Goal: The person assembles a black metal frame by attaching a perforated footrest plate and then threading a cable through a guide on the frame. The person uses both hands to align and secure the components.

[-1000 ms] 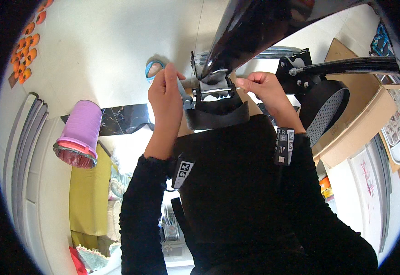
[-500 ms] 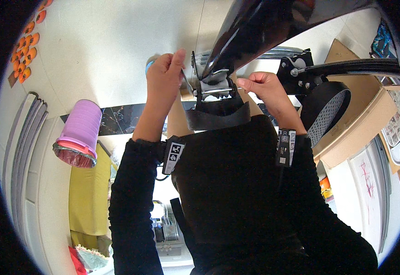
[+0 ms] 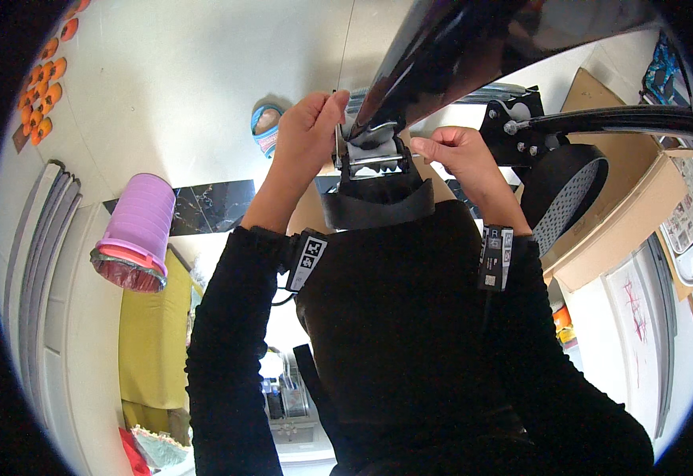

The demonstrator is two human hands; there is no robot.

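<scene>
My left hand (image 3: pixel 305 136) is closed round a slim metal tool (image 3: pixel 337 144), which looks like a wrench and is mostly hidden by my fingers. It stands beside the left end of a metal axle bolt (image 3: pixel 376 160). The bolt crosses a black bracket under a glossy black frame tube (image 3: pixel 441 59). At the bolt's right end my right hand (image 3: pixel 459 151) pinches a thin metal piece (image 3: pixel 417 155), its kind too small to make out. A curved black strap (image 3: pixel 380 208) hangs from the bracket, close to my body.
Right of my right hand are a black metal bracket (image 3: pixel 513 127), a black-rimmed perforated part (image 3: pixel 568 194) and an open cardboard box (image 3: pixel 624 214). A purple bin (image 3: pixel 142 218) lies at the left. My sandalled foot (image 3: pixel 267 127) is on the floor beyond my left wrist.
My left hand has moved right and slightly down, closer to the bracket, with the tool turned more upright. More of my sandal shows. My right hand stays almost still.
</scene>
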